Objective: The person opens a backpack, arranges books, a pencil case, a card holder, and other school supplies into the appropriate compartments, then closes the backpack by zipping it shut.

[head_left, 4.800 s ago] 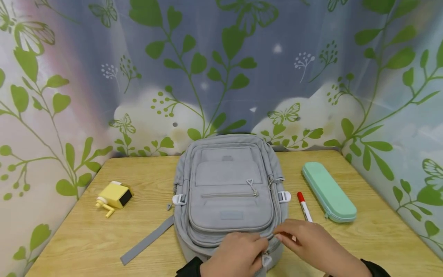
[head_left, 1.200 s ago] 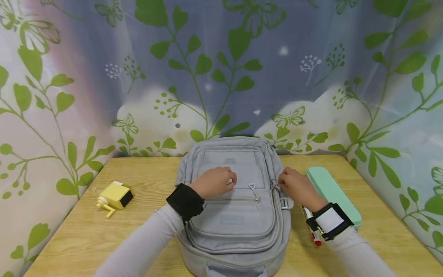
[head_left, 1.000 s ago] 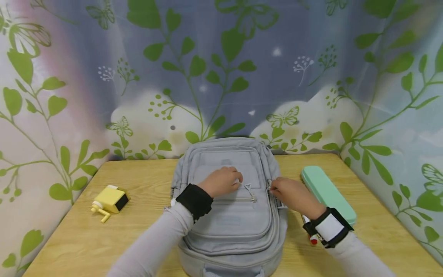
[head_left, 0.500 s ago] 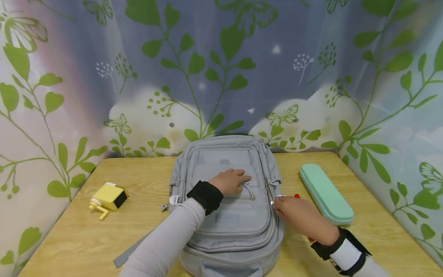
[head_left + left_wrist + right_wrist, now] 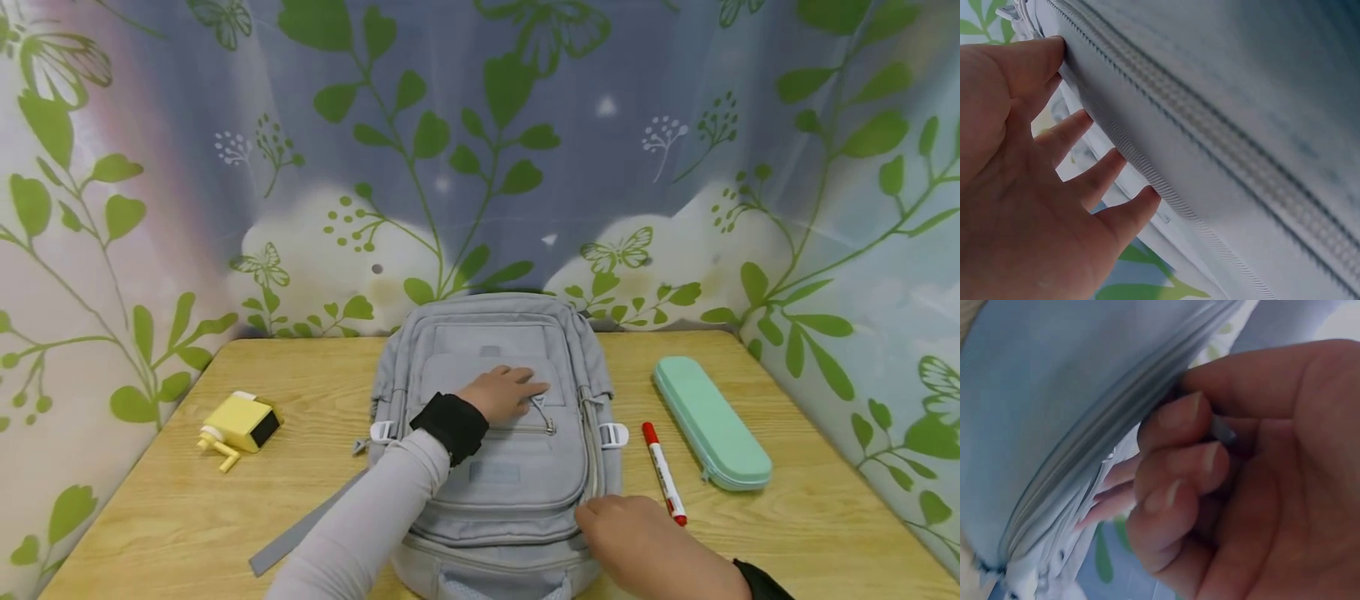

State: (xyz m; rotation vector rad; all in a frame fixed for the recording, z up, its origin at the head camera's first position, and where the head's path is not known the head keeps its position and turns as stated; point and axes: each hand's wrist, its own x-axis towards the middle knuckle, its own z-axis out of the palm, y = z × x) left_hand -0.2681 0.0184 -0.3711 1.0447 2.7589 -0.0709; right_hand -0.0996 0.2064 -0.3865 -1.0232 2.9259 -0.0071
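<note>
A grey backpack (image 5: 495, 492) lies on the wooden table with its front facing up. My left hand (image 5: 501, 393), fingers spread, rests on its front panel beside the small zipped pocket (image 5: 495, 429). In the left wrist view, the fingertips (image 5: 1124, 156) touch the fabric near a zipper (image 5: 1166, 94). At the backpack's lower right edge, my right hand (image 5: 637, 533) has its fingers curled. The right wrist view shows it pinching a grey zipper pull (image 5: 1223, 431), of which only the end shows; the slider is hidden by the fingers.
A yellow box-like gadget with a crank (image 5: 242, 421) sits left. A grey strap (image 5: 300, 525) trails from the backpack's left side. On the right lie a red-capped marker (image 5: 663, 473) and a mint-green case (image 5: 712, 423). A leaf-patterned curtain (image 5: 480, 167) stands behind.
My right hand has travelled down the backpack's right side to the lower corner, uncovering the white buckle and the marker. My left hand has uncurled and spread its fingers on the front.
</note>
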